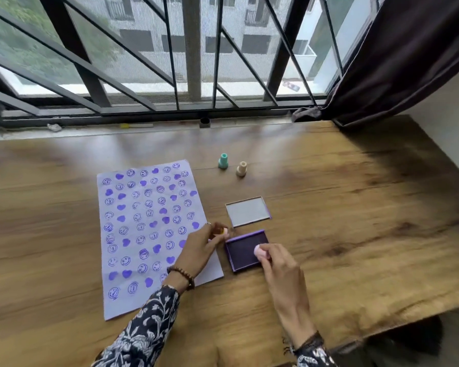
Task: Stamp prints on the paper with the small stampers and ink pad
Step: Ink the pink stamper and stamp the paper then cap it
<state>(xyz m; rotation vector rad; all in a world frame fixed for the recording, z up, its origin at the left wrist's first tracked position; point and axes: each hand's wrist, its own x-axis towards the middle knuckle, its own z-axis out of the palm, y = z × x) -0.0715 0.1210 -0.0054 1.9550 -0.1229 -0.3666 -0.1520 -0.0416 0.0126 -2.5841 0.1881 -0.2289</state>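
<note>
A pale lilac paper (143, 292) covered in purple smiley and heart prints lies left of centre on the wooden table (355, 234). Right of it sits the open purple ink pad (243, 251). My right hand (278, 271) holds a pink stamper (260, 251) down on the pad's right part. My left hand (199, 250) rests over the paper's right edge, pinching a small orange-and-pink stamper (223, 231). A teal stamper (223, 161) and a beige stamper (241, 169) stand upright beyond the pad.
The ink pad's lid (248, 211) lies open side up just behind the pad. A barred window (191, 62) runs along the table's far edge, with a dark curtain (398, 62) at the right. The table's right edge drops off near my right wrist.
</note>
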